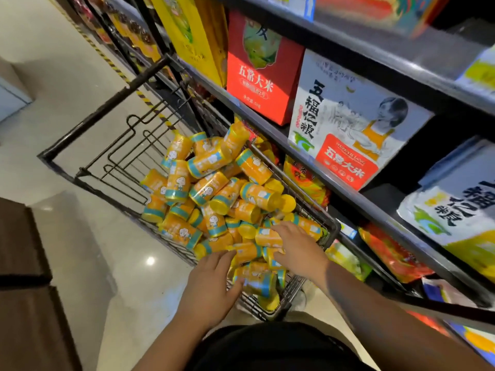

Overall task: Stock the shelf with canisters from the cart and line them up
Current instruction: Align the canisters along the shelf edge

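Canisters point(211, 188) heaped loose in the black wire cart point(107, 105). Left hand point(211, 287) open, fingers spread against a near canister. Right hand point(297, 250) palm-down on the heap; grip cannot be told. Likely hazard: a partial hold slips, or lifting one unsettles its neighbours. Bodies are smooth, glossy orange cylinders with teal bands and yellow caps. Metal shelf point(257, 120), at right, carries printed cartons.

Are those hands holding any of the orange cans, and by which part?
It cannot be told. The left hand and right hand both lie on canisters in the cart, fingers across their sides, but blur hides whether either grips one.
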